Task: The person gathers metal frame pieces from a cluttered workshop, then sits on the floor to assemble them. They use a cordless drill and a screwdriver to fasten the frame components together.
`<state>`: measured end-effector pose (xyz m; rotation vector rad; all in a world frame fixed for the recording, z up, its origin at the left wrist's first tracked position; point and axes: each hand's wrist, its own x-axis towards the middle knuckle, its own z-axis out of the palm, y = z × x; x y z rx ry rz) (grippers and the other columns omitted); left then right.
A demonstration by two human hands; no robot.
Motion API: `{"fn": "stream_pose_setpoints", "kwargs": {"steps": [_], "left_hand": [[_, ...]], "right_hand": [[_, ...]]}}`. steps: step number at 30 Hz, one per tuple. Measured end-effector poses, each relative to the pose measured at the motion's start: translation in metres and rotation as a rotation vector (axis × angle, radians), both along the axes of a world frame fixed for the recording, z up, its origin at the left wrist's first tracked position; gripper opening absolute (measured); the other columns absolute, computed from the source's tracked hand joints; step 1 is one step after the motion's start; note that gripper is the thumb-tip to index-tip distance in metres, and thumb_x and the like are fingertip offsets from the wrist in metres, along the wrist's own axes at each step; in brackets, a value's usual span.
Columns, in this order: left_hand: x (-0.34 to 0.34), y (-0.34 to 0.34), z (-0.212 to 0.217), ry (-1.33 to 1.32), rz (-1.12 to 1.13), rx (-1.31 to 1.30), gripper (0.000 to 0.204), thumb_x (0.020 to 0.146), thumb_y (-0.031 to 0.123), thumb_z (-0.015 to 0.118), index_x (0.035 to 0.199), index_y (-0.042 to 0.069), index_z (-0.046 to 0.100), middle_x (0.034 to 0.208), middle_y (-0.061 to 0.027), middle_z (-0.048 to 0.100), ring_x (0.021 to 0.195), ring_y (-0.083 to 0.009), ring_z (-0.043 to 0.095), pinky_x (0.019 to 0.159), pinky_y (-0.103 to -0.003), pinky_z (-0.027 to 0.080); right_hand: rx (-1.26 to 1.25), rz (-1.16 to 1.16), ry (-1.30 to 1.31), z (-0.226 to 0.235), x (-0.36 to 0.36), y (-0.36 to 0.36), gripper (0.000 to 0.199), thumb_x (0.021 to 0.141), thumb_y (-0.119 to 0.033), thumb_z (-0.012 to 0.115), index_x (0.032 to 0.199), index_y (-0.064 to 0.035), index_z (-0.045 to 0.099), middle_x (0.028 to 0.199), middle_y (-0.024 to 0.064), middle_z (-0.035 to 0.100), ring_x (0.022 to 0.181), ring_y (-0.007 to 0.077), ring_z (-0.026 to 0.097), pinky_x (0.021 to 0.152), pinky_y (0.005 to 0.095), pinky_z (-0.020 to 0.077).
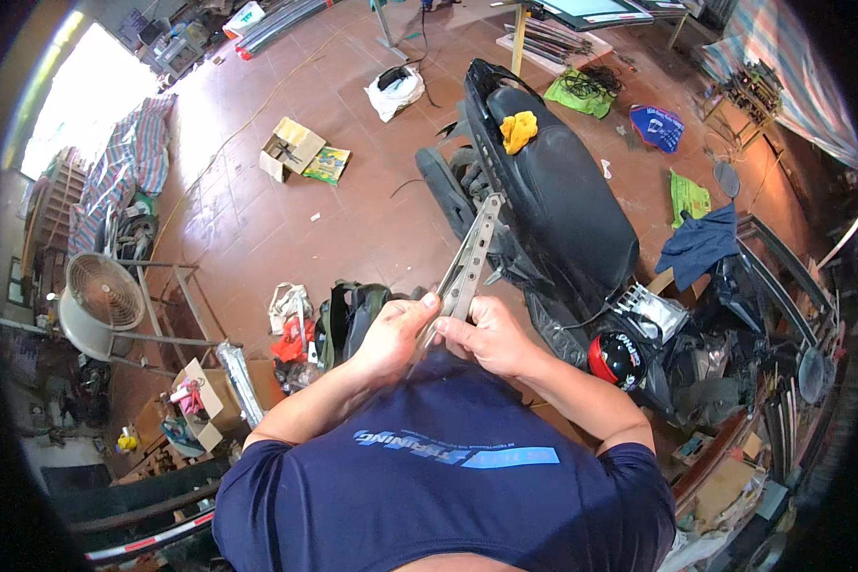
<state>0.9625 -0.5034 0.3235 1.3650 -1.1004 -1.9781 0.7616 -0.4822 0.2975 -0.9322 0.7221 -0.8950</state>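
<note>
In front of my chest I hold a long flat metal bar with a row of holes [474, 257], tilted up and away, with a thinner strip running along its left side. My left hand [398, 329] is closed on the lower left of it, thumb uppermost. At the bottom end my right hand [491, 336] pinches the bar between thumb and fingers. The bar's lowest part is hidden by the hands. Beyond its far tip stands a black motorbike [567, 181] with a yellow cloth [519, 132] lying on the seat.
Tiled floor [229, 224] stretches ahead, with an open cardboard box [293, 148] and a white bag [394, 92] on it. A round fan [102, 293] stands left by a metal frame. Bags [348, 319] lie near my left arm, a red-and-black helmet [618, 359] near my right.
</note>
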Motion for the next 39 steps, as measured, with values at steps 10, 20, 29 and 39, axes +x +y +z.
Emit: {"fn": "stream_pose_setpoints", "kwargs": {"steps": [10,20,29,39], "left_hand": [[0.021,-0.242,-0.038,0.224,-0.267,-0.090,0.062,0.114,0.053,0.045,0.081,0.006,0.067,0.066,-0.0037,0.064,0.057,-0.0123,0.062,0.052,-0.027,0.046],[0.007,-0.387,-0.025,0.426,-0.429,-0.023,0.056,0.112,0.053,0.052,0.090,0.005,0.071,0.067,-0.0008,0.065,0.052,-0.0091,0.060,0.049,-0.024,0.049],[-0.014,-0.384,0.047,0.203,-0.247,-0.165,0.056,0.109,0.054,0.055,0.083,0.007,0.071,0.060,-0.0017,0.061,0.049,-0.0126,0.059,0.045,-0.028,0.050],[0.003,-0.459,0.047,0.019,-0.378,-0.450,0.064,0.113,0.051,0.050,0.066,0.008,0.058,0.056,0.0051,0.046,0.054,-0.0079,0.038,0.052,-0.031,0.030]], "right_hand": [[-0.033,-0.075,0.378,0.010,0.028,-0.215,0.024,0.104,-0.023,0.070,0.106,0.0008,0.071,0.084,0.0063,0.077,0.081,0.0148,0.076,0.073,0.0334,0.0583],[-0.091,-0.066,0.507,0.048,0.015,-0.335,0.022,0.104,-0.020,0.069,0.103,0.0009,0.076,0.088,0.0065,0.080,0.080,0.0146,0.076,0.075,0.0326,0.0598],[-0.126,-0.326,0.298,0.061,-0.012,-0.311,0.013,0.100,-0.012,0.072,0.099,0.0010,0.076,0.088,0.0034,0.075,0.077,0.0090,0.065,0.070,0.0280,0.0524],[-0.401,-0.116,0.779,0.086,-0.067,-0.352,0.032,0.107,-0.031,0.068,0.111,0.0010,0.066,0.096,0.0053,0.072,0.087,0.0142,0.069,0.083,0.0304,0.0540]]}}
